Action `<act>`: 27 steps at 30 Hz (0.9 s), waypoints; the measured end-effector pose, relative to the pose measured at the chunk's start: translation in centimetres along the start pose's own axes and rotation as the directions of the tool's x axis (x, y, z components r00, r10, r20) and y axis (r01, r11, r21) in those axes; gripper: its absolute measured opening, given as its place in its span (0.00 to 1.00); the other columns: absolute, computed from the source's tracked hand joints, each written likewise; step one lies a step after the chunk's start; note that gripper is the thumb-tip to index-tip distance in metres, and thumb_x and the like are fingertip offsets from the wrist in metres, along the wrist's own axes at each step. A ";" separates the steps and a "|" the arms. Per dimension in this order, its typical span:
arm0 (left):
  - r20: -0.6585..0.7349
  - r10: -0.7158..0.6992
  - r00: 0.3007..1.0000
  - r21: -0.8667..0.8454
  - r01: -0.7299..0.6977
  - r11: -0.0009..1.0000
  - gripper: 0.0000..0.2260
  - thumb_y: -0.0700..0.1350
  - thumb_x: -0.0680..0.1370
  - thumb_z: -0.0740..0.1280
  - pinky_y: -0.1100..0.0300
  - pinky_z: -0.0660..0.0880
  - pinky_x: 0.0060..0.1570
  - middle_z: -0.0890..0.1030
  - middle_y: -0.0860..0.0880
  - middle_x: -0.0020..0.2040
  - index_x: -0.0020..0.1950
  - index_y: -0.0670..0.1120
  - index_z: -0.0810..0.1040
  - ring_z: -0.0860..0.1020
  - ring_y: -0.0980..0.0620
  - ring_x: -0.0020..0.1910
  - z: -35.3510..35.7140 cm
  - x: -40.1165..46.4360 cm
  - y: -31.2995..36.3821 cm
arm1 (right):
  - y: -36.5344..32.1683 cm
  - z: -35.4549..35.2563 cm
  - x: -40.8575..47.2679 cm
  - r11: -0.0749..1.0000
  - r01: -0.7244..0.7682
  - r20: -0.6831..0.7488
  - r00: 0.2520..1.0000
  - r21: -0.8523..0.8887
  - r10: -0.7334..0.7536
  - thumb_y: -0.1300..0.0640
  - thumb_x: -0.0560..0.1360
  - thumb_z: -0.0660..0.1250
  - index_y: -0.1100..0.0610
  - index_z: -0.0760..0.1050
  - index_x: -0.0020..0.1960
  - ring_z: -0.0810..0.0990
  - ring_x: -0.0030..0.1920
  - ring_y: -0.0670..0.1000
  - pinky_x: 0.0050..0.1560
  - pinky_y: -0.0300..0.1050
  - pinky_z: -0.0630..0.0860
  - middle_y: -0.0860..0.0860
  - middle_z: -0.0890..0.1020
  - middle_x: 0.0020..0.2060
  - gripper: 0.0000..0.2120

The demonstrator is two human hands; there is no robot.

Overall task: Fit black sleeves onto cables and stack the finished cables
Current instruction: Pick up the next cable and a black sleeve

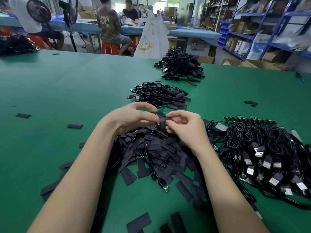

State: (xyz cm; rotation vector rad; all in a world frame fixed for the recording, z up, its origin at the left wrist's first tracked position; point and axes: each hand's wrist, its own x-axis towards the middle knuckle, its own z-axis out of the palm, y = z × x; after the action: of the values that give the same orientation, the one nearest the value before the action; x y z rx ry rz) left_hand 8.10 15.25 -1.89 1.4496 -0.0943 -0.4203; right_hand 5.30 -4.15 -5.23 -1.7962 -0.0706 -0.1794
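My left hand (133, 117) and my right hand (186, 126) meet above a heap of flat black sleeves (161, 153) on the green table (67, 84). Between their fingertips they pinch one black sleeve (162, 119). A thin black cable (150, 148) hangs from the left fingers and runs down to its USB plug (165, 186) lying on the table. Just beyond the hands sits a small stack of sleeved cables (159, 95). A larger stack of cables (180, 66) lies farther back.
A big pile of bare USB cables (262, 152) lies at the right. Loose sleeves (74, 126) are scattered over the left and near parts of the table. People sit at a blue bench (193, 33) behind, with fans at the left and shelving at the right.
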 end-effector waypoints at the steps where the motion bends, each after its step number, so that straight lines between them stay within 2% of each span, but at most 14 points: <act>1: 0.009 -0.005 1.000 0.012 0.004 1.000 0.14 0.28 0.74 0.71 0.64 0.81 0.46 0.86 0.44 0.40 0.57 0.39 0.78 0.85 0.49 0.43 0.4 0.2 -0.2 | 0.1 -0.3 -0.2 0.998 -0.019 0.007 1.000 0.052 0.019 0.66 0.74 0.73 0.54 0.85 0.48 0.88 0.38 0.51 0.48 0.47 0.84 0.52 0.87 0.37 0.08; 4: 0.023 -0.025 0.999 0.081 0.023 0.996 0.13 0.30 0.74 0.72 0.62 0.81 0.46 0.84 0.44 0.44 0.56 0.41 0.78 0.83 0.48 0.45 1.4 0.6 -0.7 | 0.2 -1.0 -0.4 0.994 -0.016 0.010 1.000 0.108 0.014 0.66 0.74 0.74 0.55 0.85 0.49 0.86 0.37 0.50 0.41 0.42 0.83 0.51 0.87 0.36 0.08; 8: 0.032 -0.011 0.999 0.179 0.005 0.984 0.12 0.32 0.74 0.73 0.62 0.79 0.43 0.83 0.49 0.40 0.55 0.44 0.80 0.79 0.52 0.41 2.3 0.9 -1.2 | 0.5 -2.0 -0.7 0.987 -0.034 0.100 0.995 0.157 0.018 0.64 0.71 0.78 0.54 0.85 0.50 0.88 0.43 0.51 0.47 0.42 0.84 0.52 0.88 0.43 0.11; 11: 0.037 0.019 0.999 0.183 -0.025 0.983 0.12 0.30 0.75 0.72 0.62 0.80 0.45 0.83 0.49 0.39 0.54 0.44 0.79 0.80 0.52 0.42 2.9 1.0 -1.4 | 0.8 -2.4 -0.8 0.989 -0.042 0.145 0.989 0.141 0.021 0.65 0.71 0.78 0.55 0.85 0.50 0.88 0.43 0.53 0.49 0.44 0.83 0.53 0.88 0.44 0.10; 15: 0.064 0.023 0.998 0.198 -0.035 0.980 0.12 0.29 0.75 0.70 0.62 0.80 0.47 0.83 0.49 0.40 0.54 0.44 0.79 0.81 0.52 0.43 3.4 1.0 -1.5 | 0.8 -3.0 -0.9 0.990 -0.034 0.164 0.986 0.136 0.012 0.66 0.71 0.78 0.56 0.85 0.52 0.87 0.40 0.52 0.45 0.40 0.83 0.54 0.87 0.43 0.12; 17: 0.088 0.017 0.996 0.196 -0.034 0.980 0.13 0.29 0.75 0.70 0.61 0.80 0.47 0.84 0.49 0.41 0.54 0.44 0.79 0.82 0.53 0.43 3.5 1.0 -1.5 | 0.7 -3.5 -1.0 0.990 -0.031 0.193 0.981 0.138 0.004 0.65 0.71 0.78 0.55 0.86 0.51 0.85 0.39 0.49 0.43 0.40 0.83 0.51 0.87 0.41 0.11; 22: 0.112 0.020 0.993 0.184 -0.040 0.982 0.12 0.30 0.75 0.72 0.62 0.79 0.46 0.83 0.47 0.42 0.54 0.44 0.80 0.80 0.52 0.43 3.8 1.0 -1.7 | 0.6 -4.2 -1.2 0.992 -0.016 0.210 0.978 0.126 -0.011 0.63 0.71 0.79 0.55 0.85 0.50 0.85 0.41 0.50 0.42 0.42 0.82 0.50 0.88 0.48 0.10; 27: 0.069 0.063 0.996 0.137 -0.072 0.988 0.12 0.29 0.74 0.71 0.65 0.78 0.37 0.83 0.48 0.39 0.54 0.42 0.80 0.80 0.54 0.36 3.9 0.8 -1.6 | 0.6 -4.3 -1.3 0.989 0.004 0.153 0.988 0.146 -0.027 0.63 0.73 0.77 0.53 0.85 0.51 0.87 0.43 0.48 0.39 0.40 0.82 0.49 0.88 0.45 0.09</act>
State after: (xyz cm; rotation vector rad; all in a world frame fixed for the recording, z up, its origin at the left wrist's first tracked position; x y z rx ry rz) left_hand 7.26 11.18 -3.13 1.5662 -0.2277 -0.4111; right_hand 3.73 -8.41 -5.10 -1.6614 -0.2036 -0.0444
